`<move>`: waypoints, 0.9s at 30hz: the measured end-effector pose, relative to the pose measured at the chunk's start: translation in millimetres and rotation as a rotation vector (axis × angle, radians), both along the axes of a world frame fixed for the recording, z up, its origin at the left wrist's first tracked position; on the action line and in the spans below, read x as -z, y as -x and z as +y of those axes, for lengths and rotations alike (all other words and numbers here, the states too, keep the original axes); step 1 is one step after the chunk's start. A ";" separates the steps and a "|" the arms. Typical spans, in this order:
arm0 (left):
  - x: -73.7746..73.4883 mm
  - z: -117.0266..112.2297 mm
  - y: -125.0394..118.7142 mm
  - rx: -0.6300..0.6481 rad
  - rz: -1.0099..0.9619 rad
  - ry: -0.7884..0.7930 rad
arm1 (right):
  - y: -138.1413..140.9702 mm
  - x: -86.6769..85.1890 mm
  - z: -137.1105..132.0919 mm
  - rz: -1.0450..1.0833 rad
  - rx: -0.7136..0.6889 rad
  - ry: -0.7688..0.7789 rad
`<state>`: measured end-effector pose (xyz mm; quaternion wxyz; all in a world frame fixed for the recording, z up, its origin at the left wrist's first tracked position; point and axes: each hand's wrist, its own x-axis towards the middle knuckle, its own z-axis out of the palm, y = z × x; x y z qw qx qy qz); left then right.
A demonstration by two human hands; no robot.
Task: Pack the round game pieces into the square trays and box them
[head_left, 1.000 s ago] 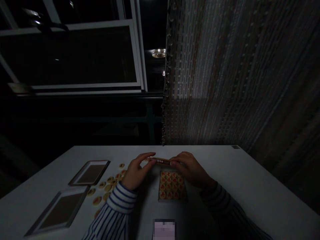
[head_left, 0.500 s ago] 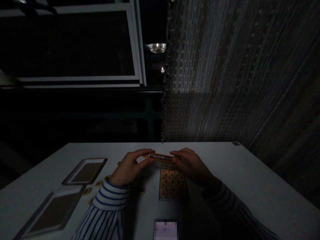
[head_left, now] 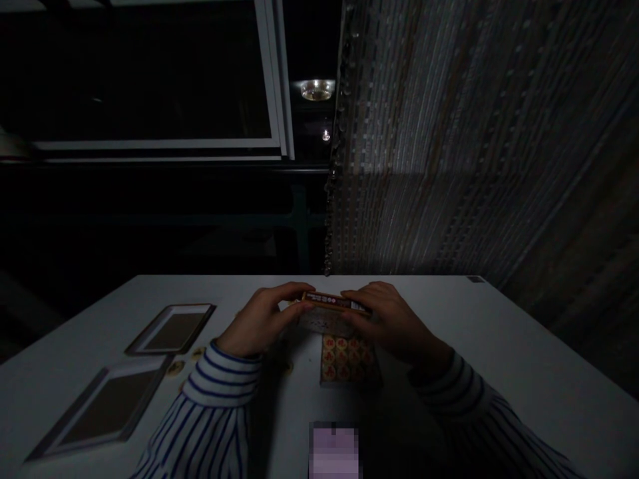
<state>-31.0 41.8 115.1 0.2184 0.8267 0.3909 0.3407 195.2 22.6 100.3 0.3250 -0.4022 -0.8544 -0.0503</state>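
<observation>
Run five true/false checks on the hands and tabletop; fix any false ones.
1. Both the left hand and the right hand hold the flat box. True.
2. The tray of round pieces lies at the left edge of the table. False: it lies near the picture's middle, just below the flat box.
3. The round pieces seen in the tray carry red marks. True.
4. The sleeves are plain. False: the sleeves are striped.
5. Two brown-centred frames lie on the table to the left of the left hand. True.
</observation>
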 end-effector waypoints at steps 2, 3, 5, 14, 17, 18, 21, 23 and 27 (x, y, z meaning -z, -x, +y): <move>-0.9 -0.2 0.9 0.001 -0.005 0.006 | -0.9 -1.3 -1.2 0.006 0.001 0.013; -1.1 -0.2 1.4 0.002 -0.008 0.010 | -1.4 -1.8 -1.5 0.012 0.003 0.023; -1.4 -0.1 2.3 0.001 -0.017 0.012 | -2.5 -2.3 -1.8 0.024 0.000 0.049; 1.8 -1.5 2.9 -0.052 0.048 0.000 | -3.5 -3.5 -2.7 -0.024 -0.040 0.131; 2.0 -2.7 1.2 -0.090 0.094 -0.015 | -3.8 -3.3 -3.0 -0.048 -0.036 0.152; 2.0 -3.1 0.2 -0.095 0.103 -0.029 | -4.1 -3.2 -3.0 -0.051 -0.034 0.155; 2.0 -4.1 -3.5 -0.089 0.126 -0.104 | -5.0 -2.6 -2.6 -0.057 -0.045 0.162; 1.7 -5.1 -6.5 -0.077 0.156 -0.153 | -4.9 -2.2 -2.4 -0.063 -0.061 0.169; 0.9 -7.6 -11.9 -0.036 0.221 -0.191 | -2.5 -2.5 -2.9 -0.065 -0.096 0.191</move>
